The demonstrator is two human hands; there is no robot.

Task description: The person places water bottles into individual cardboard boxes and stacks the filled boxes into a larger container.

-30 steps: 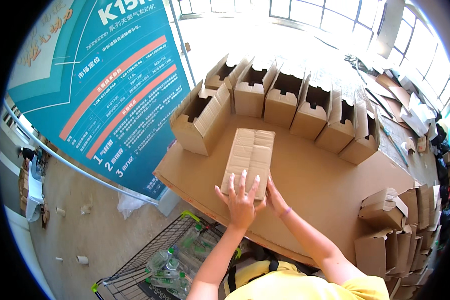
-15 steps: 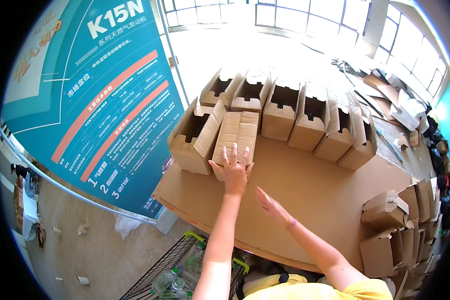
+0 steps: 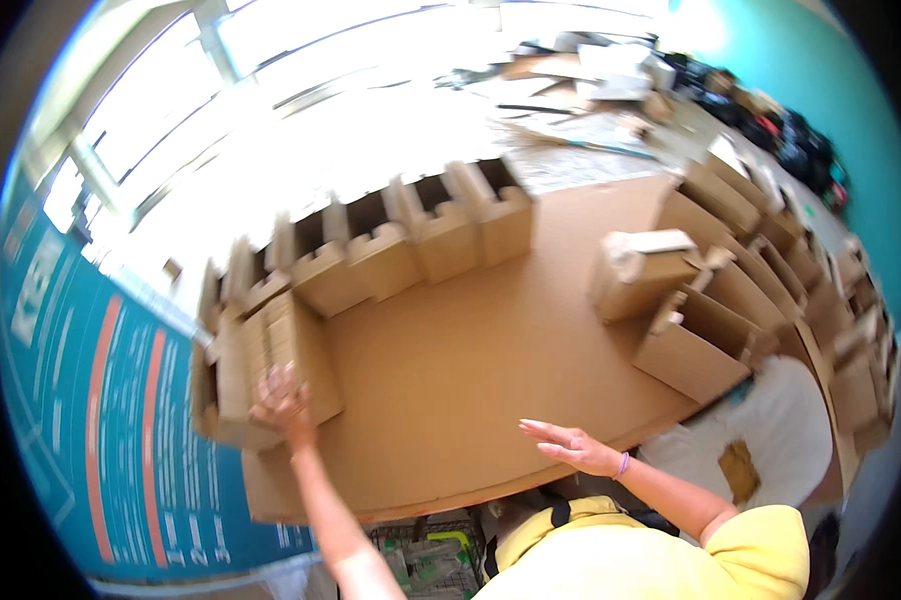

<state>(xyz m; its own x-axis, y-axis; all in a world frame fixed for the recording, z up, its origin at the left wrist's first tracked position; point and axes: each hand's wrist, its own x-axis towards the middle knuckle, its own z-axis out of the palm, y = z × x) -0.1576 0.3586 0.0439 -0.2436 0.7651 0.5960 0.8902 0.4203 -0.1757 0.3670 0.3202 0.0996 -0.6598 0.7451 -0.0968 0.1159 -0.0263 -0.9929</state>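
My left hand (image 3: 283,400) rests on the near end of a closed brown cardboard box (image 3: 305,345), its fingers somewhat spread and slightly blurred. Left of that box stands another carton, mostly hidden. Several open-topped cardboard boxes (image 3: 445,235) line up behind, with notched front edges. My right hand (image 3: 578,450) hovers over the right front of the cardboard-covered table (image 3: 440,400), fingers stretched out and nothing in them. Nearest to it are an open carton (image 3: 685,350) and a box with a crumpled light top (image 3: 630,285).
Many more cartons (image 3: 840,340) are stacked along the right side. A teal printed banner (image 3: 100,430) stands at the left. Under the near table edge is a wire cart (image 3: 430,560) with bottles. Flattened cardboard, a broom (image 3: 600,147) and black bags (image 3: 805,150) lie farther back.
The view has turned to the right, bringing the right-hand cartons nearer the middle. My right hand has moved right, away from the closed box; my left hand is still on it.
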